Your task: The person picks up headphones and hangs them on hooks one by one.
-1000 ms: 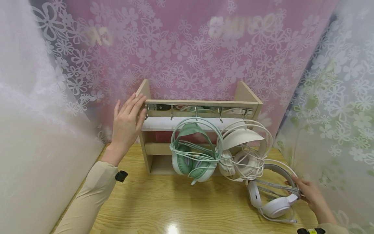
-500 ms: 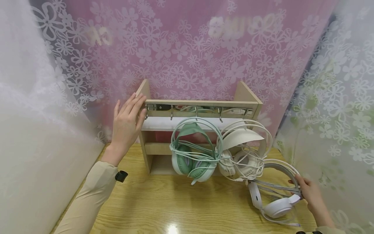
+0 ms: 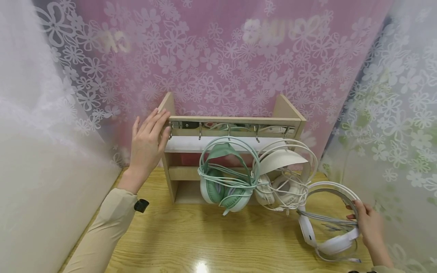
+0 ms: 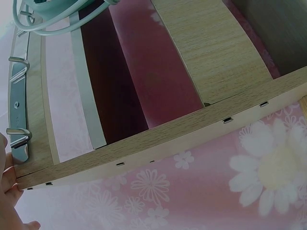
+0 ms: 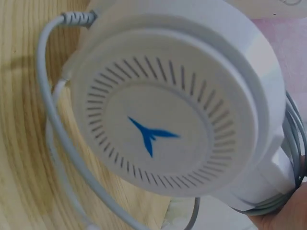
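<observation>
My right hand grips a white headset with grey cable bundled round it, at the side of its headband. In the right wrist view, one round ear cup with a blue mark fills the middle, close to the wooden surface. Straight fingers of my left hand rest against the upper left side of a wooden shelf. A green headset hangs from the shelf's hook rail, its cable wound around it. Beside it hangs a cream headset, just left of the held one.
Bare metal hooks show on the rail left of the green headset. The shelf stands on a wood-grain table. Flowered pink cloth hangs behind, and pale curtains close in both sides.
My right hand has shifted a little to the right with the white headset, which has turned slightly. The left hand and the two hanging headsets stay where they were.
</observation>
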Demonstrator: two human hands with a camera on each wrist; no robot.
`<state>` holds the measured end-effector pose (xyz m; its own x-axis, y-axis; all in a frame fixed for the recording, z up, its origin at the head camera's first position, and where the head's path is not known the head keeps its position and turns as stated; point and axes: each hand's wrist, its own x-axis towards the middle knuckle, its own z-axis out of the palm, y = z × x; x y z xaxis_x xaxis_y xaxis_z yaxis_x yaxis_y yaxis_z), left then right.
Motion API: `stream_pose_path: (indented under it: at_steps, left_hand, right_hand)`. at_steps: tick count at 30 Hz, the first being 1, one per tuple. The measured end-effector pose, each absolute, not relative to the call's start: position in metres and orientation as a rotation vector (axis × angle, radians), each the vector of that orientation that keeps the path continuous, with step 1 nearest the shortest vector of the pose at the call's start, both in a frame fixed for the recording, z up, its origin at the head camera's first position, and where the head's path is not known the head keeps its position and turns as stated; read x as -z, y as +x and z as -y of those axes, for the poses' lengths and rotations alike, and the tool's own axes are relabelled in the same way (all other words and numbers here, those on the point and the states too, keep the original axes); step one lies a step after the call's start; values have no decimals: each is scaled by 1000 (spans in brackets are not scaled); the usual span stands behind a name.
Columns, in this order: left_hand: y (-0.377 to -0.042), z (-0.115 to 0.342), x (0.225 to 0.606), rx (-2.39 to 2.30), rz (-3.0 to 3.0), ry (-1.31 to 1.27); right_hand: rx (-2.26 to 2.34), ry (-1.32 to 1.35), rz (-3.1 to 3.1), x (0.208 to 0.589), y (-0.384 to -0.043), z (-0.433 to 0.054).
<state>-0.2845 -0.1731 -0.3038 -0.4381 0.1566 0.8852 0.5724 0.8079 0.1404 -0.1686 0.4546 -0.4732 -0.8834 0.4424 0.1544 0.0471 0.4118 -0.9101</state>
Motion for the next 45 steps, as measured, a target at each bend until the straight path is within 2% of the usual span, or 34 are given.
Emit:
stream_pose_path:
  at_steps: [19,45]
  left_hand:
    - [-285,173,304,529,1994,-551]
    - [-283,174,303,537,1997,-550]
  right_hand:
    - [-1812,-552,1528,442,-156,-444]
    - [-2023,-274,1186,397,-140,-422]
